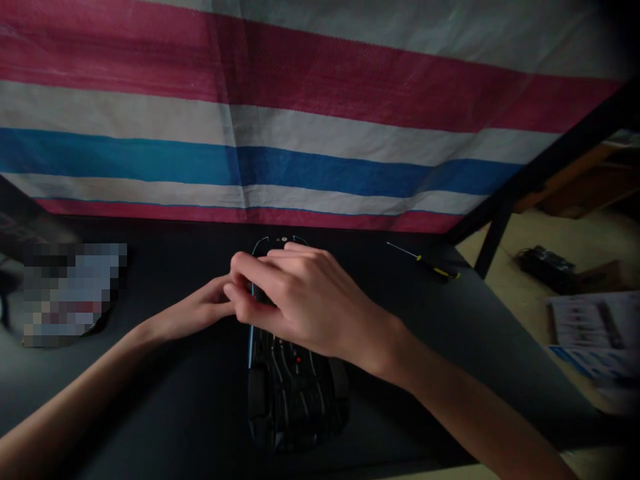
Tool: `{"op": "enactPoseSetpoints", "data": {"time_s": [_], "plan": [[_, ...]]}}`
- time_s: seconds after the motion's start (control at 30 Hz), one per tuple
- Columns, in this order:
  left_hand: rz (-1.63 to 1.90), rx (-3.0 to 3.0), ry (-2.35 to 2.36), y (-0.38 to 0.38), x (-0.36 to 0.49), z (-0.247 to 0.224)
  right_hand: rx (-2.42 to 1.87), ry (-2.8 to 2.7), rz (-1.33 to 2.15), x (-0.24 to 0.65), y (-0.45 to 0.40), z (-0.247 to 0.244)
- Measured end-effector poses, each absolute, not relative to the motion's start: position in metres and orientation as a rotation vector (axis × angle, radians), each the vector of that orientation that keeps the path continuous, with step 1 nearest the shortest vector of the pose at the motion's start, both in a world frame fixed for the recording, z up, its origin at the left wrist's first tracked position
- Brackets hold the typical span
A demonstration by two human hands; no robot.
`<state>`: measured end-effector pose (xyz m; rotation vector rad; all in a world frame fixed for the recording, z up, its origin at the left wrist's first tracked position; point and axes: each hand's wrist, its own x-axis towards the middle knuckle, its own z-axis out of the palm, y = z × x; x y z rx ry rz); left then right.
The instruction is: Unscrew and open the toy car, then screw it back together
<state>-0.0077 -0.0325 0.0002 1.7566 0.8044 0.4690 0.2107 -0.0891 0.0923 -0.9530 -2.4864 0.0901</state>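
A toy car (pixel 295 400) lies upside down on the black table, its dark underside and wheels facing up, with a blue edge along its left side and a small red spot on the underside. Over its far half is my right hand (pixel 305 293), fingers curled, thumb and forefinger pinched together by the car's left edge. My left hand (pixel 207 303) reaches in from the left to the same spot, fingers closed, their tips hidden behind my right hand. Whatever lies between the fingers of either hand is too hidden to make out.
A screwdriver (pixel 425 261) with a yellow and black handle lies at the back right of the table (pixel 165 393). A blurred-out item (pixel 75 293) sits at the left. Striped sheeting (pixel 320 133) hangs behind. Boxes (pixel 595 327) and a dark object (pixel 545 267) are on the floor beyond the right edge.
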Motion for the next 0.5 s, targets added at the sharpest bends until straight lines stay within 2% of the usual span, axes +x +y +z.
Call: {"op": "enactPoseSetpoints", "data": {"time_s": [0.5], "plan": [[0.528, 1.688, 0.641, -0.0359, 0.0, 0.0104, -0.974, -2.45, 0.237, 0.2185, -0.0876, 0.0952]]}}
